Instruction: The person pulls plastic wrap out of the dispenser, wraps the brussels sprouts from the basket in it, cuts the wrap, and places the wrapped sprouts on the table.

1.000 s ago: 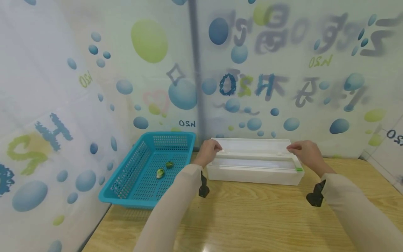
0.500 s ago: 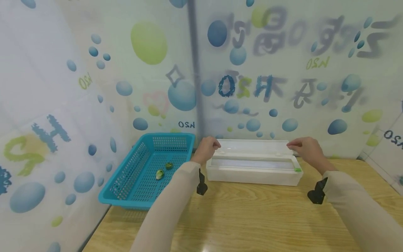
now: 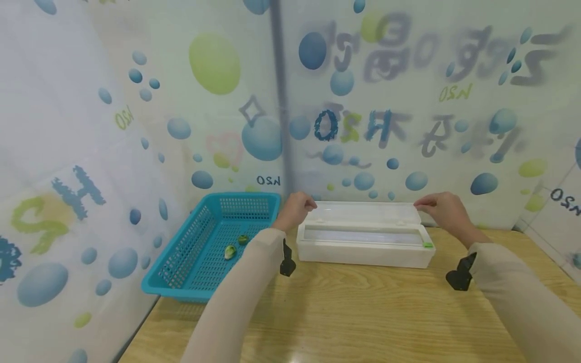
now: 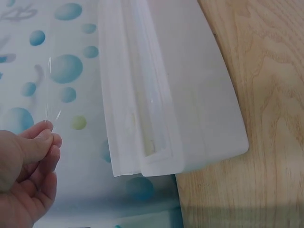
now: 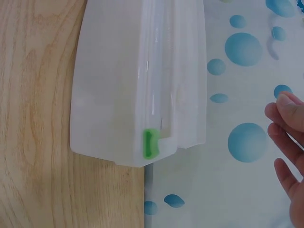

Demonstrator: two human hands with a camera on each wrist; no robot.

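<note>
A long white plastic wrap dispenser (image 3: pixel 365 254) stands on the table with its lid (image 3: pixel 363 212) raised at the back. My left hand (image 3: pixel 296 210) is at the lid's left end. In the left wrist view, its thumb and forefinger pinch clear plastic wrap (image 4: pixel 49 95), seen only as thin glints. My right hand (image 3: pixel 445 214) is at the lid's right end, thumb and forefinger together as in a pinch; the wrap there is too clear to make out. A green slider (image 5: pixel 150 144) sits on the dispenser's right end.
Left of the dispenser stands a blue plastic basket (image 3: pixel 177 290) holding two small green vegetables (image 3: pixel 230 251). A patterned curtain (image 3: pixel 218 126) hangs right behind the dispenser and along the left side. The wooden table (image 3: pixel 363 312) spreads out in front.
Both hands have risen slightly and moved away from the dispenser's opening toward the lid's top edge. The dispenser and basket have stayed in place.
</note>
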